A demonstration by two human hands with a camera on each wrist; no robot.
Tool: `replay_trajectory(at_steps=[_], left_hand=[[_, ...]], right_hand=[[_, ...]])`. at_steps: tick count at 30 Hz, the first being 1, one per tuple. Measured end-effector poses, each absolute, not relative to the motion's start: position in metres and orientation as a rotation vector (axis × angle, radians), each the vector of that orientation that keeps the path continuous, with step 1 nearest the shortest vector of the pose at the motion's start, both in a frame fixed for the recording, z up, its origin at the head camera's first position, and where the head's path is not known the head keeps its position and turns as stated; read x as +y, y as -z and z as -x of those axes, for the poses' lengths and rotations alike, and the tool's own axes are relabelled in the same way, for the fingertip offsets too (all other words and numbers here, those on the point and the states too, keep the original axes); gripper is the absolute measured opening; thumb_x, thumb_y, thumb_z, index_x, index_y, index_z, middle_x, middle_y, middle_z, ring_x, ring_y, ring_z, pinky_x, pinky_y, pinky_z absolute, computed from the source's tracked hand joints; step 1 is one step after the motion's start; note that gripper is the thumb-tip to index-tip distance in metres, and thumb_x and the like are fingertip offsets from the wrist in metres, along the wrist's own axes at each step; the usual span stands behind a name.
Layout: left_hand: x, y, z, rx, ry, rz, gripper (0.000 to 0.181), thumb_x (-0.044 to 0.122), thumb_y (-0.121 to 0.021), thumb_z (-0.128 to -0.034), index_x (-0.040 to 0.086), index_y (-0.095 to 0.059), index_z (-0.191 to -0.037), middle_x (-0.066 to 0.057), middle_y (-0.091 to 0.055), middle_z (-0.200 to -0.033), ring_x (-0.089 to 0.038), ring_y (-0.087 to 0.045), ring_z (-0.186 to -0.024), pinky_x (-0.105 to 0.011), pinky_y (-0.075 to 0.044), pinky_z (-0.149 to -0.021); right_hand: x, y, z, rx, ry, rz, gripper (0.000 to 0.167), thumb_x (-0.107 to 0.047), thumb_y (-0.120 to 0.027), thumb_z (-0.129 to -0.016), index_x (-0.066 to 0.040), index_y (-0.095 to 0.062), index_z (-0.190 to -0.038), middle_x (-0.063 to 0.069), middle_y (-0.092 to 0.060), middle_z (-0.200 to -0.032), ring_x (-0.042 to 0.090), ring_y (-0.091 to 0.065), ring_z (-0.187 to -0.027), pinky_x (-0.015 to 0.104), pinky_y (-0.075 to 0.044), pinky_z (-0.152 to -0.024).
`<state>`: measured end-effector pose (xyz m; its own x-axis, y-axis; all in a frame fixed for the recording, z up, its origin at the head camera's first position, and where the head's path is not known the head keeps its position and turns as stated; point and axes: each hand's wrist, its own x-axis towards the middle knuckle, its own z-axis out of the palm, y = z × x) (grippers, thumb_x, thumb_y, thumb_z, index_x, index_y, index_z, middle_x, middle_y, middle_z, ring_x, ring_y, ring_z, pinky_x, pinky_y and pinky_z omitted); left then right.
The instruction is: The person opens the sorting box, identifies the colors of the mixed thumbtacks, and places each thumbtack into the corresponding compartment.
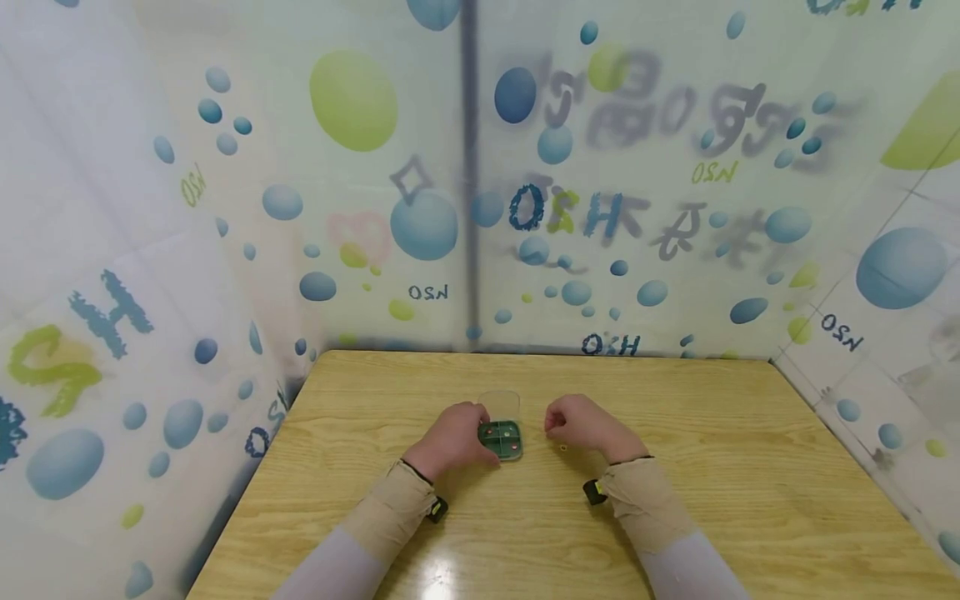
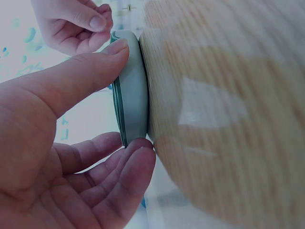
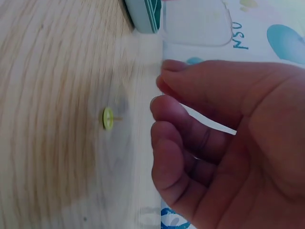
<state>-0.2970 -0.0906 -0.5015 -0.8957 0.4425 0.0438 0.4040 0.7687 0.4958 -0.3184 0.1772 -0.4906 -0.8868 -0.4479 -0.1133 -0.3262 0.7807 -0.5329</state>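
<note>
My left hand [image 1: 452, 442] grips a small green box [image 1: 501, 440] from its left side. In the left wrist view, the left hand's [image 2: 71, 119] thumb lies on the box's [image 2: 133, 90] upper end, with fingertips at its lower end. The box is divided into compartments holding several small pieces, some reddish; its clear lid [image 1: 500, 404] stands open at the far side. My right hand [image 1: 588, 425] is right of the box with curled fingers; nothing shows between the fingertips of the right hand [image 3: 224, 138]. Beside it, a small yellow tack [image 3: 108, 118] lies on the table, its pin pointing up.
The wooden table [image 1: 675, 400] reaches back to a hanging sheet [image 1: 450, 167] printed with blue and green spots and lettering. More of the same printed sheet hangs at both sides. Light reflects off the table's near part.
</note>
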Motion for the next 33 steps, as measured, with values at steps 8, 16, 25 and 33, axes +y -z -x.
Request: replay_trajectory(at_steps=[8,16,25,33], left_hand=[[-0.091,0.501,0.296,2.875,-0.782,-0.686,0.06,0.032,-0.101,-0.0703,0.001,-0.072,-0.113,-0.01,-0.071,-0.103,-0.019,-0.062,-0.088,-0.04,-0.056,-0.085],[-0.091,0.502,0.297,2.879,-0.776,-0.679,0.06,0.033,-0.1,-0.0708,0.002,-0.073,-0.114,-0.01,-0.071,-0.104,-0.018,-0.062,-0.088,-0.039,-0.056,-0.085],[-0.092,0.502,0.296,2.874,-0.786,-0.687,0.06,0.032,-0.1,-0.0707,0.001,-0.073,-0.114,-0.01,-0.072,-0.104,-0.02,-0.063,-0.089,-0.041,-0.056,-0.085],[-0.092,0.502,0.297,2.874,-0.782,-0.686,0.059,0.032,-0.099,-0.0721,0.001,-0.073,-0.114,-0.009,-0.071,-0.104,-0.018,-0.062,-0.088,-0.038,-0.056,-0.084]], right_hand=[[0.185,0.492,0.319,2.704,0.723,0.566,0.017,-0.007,-0.081,-0.092,-0.015,-0.07,-0.082,-0.002,-0.065,-0.079,0.014,-0.057,-0.069,0.03,-0.049,-0.065],[0.19,0.496,0.32,2.664,0.712,0.549,0.02,-0.007,-0.087,-0.085,-0.014,-0.069,-0.083,-0.001,-0.063,-0.08,0.016,-0.055,-0.071,0.032,-0.047,-0.067],[0.19,0.494,0.32,2.641,0.696,0.571,0.019,-0.003,-0.085,-0.084,-0.012,-0.069,-0.083,0.0,-0.06,-0.079,0.016,-0.053,-0.07,0.03,-0.045,-0.065],[0.189,0.495,0.319,2.666,0.694,0.546,0.02,0.0,-0.08,-0.089,-0.013,-0.069,-0.078,-0.001,-0.061,-0.076,0.016,-0.053,-0.068,0.03,-0.044,-0.064]])
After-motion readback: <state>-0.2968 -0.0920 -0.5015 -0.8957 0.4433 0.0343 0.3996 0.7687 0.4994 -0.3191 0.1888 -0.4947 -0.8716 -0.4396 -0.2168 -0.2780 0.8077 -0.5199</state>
